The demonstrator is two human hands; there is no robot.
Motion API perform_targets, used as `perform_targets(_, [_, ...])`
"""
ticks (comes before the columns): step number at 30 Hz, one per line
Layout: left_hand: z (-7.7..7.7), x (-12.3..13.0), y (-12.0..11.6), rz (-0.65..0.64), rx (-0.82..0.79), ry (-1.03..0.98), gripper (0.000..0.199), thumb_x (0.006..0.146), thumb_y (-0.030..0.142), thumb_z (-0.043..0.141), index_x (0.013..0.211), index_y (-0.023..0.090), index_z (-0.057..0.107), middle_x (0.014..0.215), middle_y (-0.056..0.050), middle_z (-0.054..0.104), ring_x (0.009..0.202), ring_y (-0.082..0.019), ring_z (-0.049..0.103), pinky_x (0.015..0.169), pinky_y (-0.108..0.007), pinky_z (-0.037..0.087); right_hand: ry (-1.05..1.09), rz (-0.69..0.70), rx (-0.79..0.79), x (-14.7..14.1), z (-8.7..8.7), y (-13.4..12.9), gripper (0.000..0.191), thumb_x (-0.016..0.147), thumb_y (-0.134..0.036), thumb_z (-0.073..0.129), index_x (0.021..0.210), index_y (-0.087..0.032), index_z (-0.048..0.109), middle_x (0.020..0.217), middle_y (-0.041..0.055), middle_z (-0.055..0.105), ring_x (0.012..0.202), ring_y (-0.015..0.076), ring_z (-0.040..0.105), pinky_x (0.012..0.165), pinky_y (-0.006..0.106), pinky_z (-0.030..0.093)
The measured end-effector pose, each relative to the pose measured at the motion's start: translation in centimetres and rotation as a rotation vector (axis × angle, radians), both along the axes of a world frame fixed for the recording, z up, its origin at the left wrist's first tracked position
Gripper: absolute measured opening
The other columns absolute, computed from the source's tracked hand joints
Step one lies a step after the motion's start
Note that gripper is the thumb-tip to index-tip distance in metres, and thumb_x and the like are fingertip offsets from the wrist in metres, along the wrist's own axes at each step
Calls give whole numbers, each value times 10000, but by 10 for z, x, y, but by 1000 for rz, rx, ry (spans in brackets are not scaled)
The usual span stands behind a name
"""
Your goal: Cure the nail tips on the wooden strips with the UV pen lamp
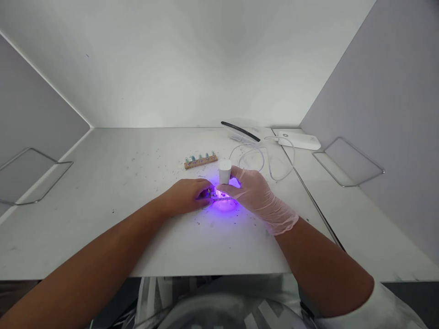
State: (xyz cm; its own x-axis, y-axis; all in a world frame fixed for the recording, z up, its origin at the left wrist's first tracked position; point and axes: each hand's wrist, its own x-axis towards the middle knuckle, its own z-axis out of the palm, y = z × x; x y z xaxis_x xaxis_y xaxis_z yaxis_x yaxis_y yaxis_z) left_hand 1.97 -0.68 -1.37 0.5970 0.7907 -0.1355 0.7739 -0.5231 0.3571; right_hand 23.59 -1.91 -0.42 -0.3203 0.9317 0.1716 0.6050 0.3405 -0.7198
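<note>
Head view puts the lamp [225,169] at the middle of what I'm watching from this far end, and I place everything by it. It stands roughly upright in the right hand [254,189], whose gloved grip comes in from the lamp's right with thumb and fingers wrapped around the white body. Violet light spills beneath it and spreads over the worktop [212,256]. What counts for me is how the lit strip [222,199] lies: just below the lamp and on its near side, long axis running left to right, so it crosses the lamp's upright line almost squarely. Left hand [188,195] is the nearer one to the strip; its bare grip, left of the lamp, looks pinched on the strip's left end, while the right grip sits above and to the right. Glare swallows the detail, so I can't make out whether the strip touches the worktop or is held just off it. Beyond the lamp and to its left is the rack [200,163], a slim wooden bar carrying a row of small clear pieces, near the lamp but apart from it. Straight back and a little right lies a dark curved file [241,131]. Farther right of the lamp, a white box [299,140] rests well apart, with a pale cord looping across the space between.
</note>
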Motion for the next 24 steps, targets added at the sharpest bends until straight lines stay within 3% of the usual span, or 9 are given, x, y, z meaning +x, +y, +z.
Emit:
perform_targets(7, [-1, 0, 1, -3, 7, 10, 233, 850, 428, 527, 908, 217, 609, 798, 4, 612, 669, -136, 527, 580, -256, 351, 6, -1, -5, 0, 0, 0, 238, 811, -458, 643, 933, -259, 690, 564, -73, 549, 489, 80, 450, 567, 244, 359])
perform_targets(24, [-2, 0, 1, -12, 15, -2, 239, 852, 431, 526, 904, 213, 609, 791, 2, 609, 664, -132, 522, 575, -260, 349, 8, -7, -6, 0, 1, -1, 254, 811, -472, 639, 925, -251, 690, 531, -77, 501, 481, 83, 412, 570, 250, 348])
